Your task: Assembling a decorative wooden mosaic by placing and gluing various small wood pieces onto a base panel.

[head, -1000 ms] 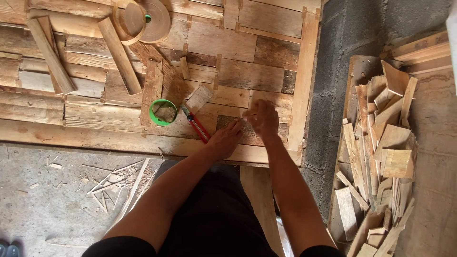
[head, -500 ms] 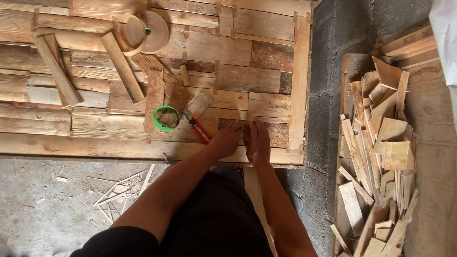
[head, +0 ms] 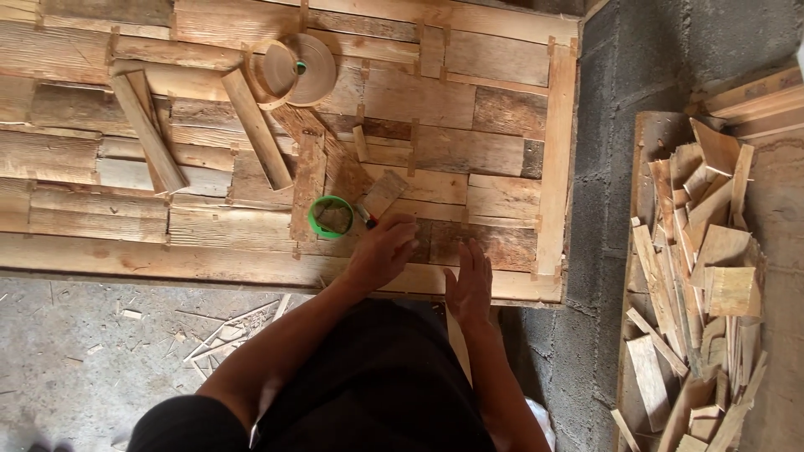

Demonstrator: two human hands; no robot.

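red-handled brush (head: 378, 199) under left fingers (head: 394, 238)

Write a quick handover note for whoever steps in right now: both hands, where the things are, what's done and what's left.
Left hand: closed over the red-handled brush beside the green cup.
Right hand: flat, open, pressing the dark board near the panel's front edge.
Wooden panel: mostly filled with fitted boards; three loose slats and a tape roll lie on it.
Offcuts pile on the right.
Left: cannot tell whether the pressed board is fixed.
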